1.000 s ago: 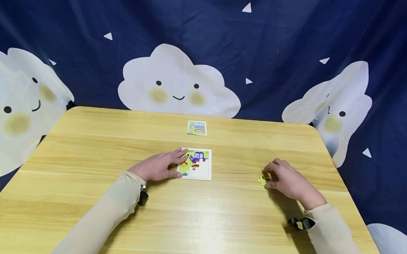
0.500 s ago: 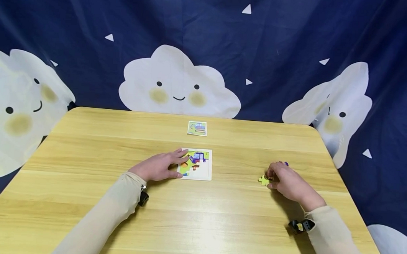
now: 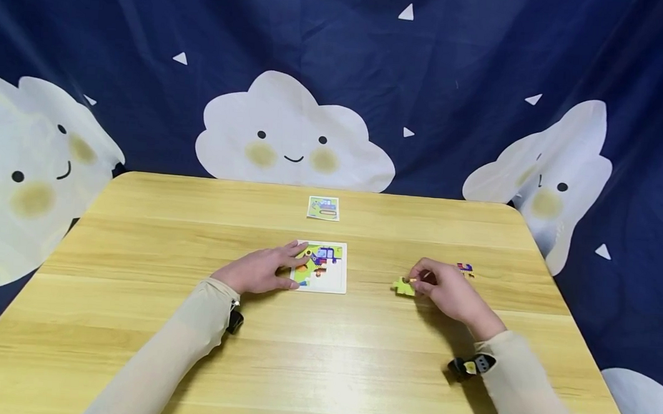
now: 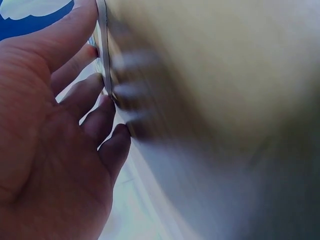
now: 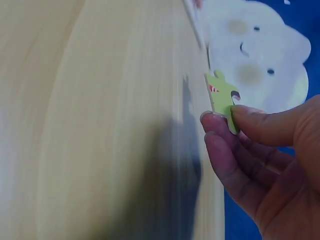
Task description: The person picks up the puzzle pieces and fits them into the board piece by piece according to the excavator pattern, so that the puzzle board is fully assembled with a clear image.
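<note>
A partly filled jigsaw puzzle board (image 3: 334, 282) with a white frame lies mid-table, its picture covering the upper and left parts. My left hand (image 3: 260, 270) rests on the board's left edge with fingers spread; the left wrist view shows the fingers (image 4: 90, 95) along that edge. To the right of the board my right hand (image 3: 445, 289) pinches a yellow-green puzzle piece (image 5: 221, 97) between thumb and fingers. In the right wrist view this piece is held above the tabletop. Behind the right hand lies another puzzle piece (image 3: 465, 269), purple and red.
A small picture card (image 3: 323, 208) of a digger-like vehicle lies behind the board, near the far edge of the wooden table (image 3: 323, 356). A dark blue curtain (image 3: 340, 38) with white clouds hangs behind the table.
My right hand has picked up the yellow-green puzzle piece and moved left towards the board, uncovering the purple and red piece. My left hand has stayed on the board.
</note>
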A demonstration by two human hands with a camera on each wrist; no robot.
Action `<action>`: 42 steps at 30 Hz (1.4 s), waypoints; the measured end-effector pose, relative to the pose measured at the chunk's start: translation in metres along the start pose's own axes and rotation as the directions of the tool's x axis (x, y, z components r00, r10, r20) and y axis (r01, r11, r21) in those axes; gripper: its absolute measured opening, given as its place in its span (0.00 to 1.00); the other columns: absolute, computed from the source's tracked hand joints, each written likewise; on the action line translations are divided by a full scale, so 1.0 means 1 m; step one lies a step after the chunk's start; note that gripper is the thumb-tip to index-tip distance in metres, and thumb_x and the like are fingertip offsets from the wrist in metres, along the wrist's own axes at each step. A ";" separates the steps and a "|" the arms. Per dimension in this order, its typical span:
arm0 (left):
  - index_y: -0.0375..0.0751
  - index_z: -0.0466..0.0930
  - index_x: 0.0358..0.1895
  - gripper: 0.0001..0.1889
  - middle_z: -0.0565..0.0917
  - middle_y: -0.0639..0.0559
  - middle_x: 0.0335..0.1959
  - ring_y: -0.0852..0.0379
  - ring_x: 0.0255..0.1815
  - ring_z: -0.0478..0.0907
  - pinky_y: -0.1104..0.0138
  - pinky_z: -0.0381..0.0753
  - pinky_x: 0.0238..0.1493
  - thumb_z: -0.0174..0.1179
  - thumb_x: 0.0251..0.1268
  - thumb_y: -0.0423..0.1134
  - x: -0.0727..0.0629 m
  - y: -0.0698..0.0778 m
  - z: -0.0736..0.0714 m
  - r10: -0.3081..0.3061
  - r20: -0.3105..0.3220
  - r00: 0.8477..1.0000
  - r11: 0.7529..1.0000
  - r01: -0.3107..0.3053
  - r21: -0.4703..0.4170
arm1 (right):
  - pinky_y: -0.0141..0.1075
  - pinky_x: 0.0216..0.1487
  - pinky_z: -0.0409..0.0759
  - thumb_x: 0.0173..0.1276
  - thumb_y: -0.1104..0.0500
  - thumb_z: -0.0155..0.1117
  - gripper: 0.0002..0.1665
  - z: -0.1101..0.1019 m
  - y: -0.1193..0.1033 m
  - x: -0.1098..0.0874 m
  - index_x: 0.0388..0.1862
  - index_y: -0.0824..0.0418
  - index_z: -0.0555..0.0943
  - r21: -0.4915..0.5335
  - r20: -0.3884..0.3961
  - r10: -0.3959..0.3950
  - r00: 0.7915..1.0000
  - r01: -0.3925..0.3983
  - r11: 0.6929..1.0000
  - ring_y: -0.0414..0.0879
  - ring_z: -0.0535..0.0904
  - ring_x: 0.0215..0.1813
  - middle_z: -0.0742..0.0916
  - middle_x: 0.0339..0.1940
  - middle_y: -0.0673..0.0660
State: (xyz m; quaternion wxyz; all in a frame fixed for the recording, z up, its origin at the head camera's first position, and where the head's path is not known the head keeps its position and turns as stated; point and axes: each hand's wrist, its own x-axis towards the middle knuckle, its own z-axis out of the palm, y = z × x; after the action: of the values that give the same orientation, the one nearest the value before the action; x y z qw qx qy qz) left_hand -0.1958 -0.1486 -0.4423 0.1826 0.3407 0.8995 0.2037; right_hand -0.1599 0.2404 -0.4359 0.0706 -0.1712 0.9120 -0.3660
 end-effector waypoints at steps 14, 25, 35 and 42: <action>0.44 0.68 0.71 0.30 0.52 0.45 0.78 0.46 0.78 0.45 0.49 0.52 0.73 0.61 0.69 0.48 -0.002 -0.003 0.000 0.042 -0.010 0.999 0.999 -0.042 -0.006 | 0.38 0.31 0.85 0.62 0.77 0.64 0.08 0.071 -0.068 0.056 0.34 0.66 0.83 0.332 0.038 0.097 0.995 -0.104 0.937 0.49 0.83 0.29 0.84 0.27 0.56; 0.45 0.68 0.71 0.30 0.52 0.48 0.78 0.47 0.78 0.45 0.49 0.53 0.73 0.61 0.69 0.49 0.001 -0.002 0.000 0.023 -0.008 1.000 1.000 -0.023 -0.016 | 0.37 0.23 0.82 0.63 0.73 0.67 0.07 0.093 -0.088 0.077 0.30 0.63 0.82 0.273 0.070 0.114 0.991 -0.128 0.953 0.47 0.82 0.24 0.84 0.24 0.54; 0.44 0.68 0.71 0.30 0.52 0.48 0.78 0.47 0.78 0.44 0.49 0.52 0.73 0.61 0.69 0.49 0.001 -0.003 0.001 0.023 -0.007 1.000 0.999 -0.023 -0.027 | 0.34 0.21 0.81 0.64 0.71 0.67 0.07 0.101 -0.091 0.084 0.29 0.62 0.81 0.278 0.120 0.168 0.978 -0.195 0.940 0.45 0.81 0.23 0.83 0.25 0.55; 0.43 0.68 0.71 0.30 0.52 0.47 0.78 0.47 0.78 0.44 0.49 0.51 0.73 0.61 0.70 0.48 0.000 -0.002 0.002 0.022 -0.009 1.000 0.999 -0.023 -0.046 | 0.33 0.27 0.81 0.64 0.71 0.66 0.07 0.105 -0.093 0.084 0.29 0.62 0.81 0.174 0.113 0.113 0.987 -0.132 0.976 0.42 0.79 0.25 0.83 0.24 0.53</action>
State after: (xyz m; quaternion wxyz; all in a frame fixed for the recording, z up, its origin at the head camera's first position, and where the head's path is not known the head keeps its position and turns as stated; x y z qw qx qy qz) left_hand -0.1960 -0.1493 -0.4445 0.1845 0.3458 0.8914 0.2278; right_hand -0.1876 0.0792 -0.4473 0.1552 -0.1261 0.8789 -0.4330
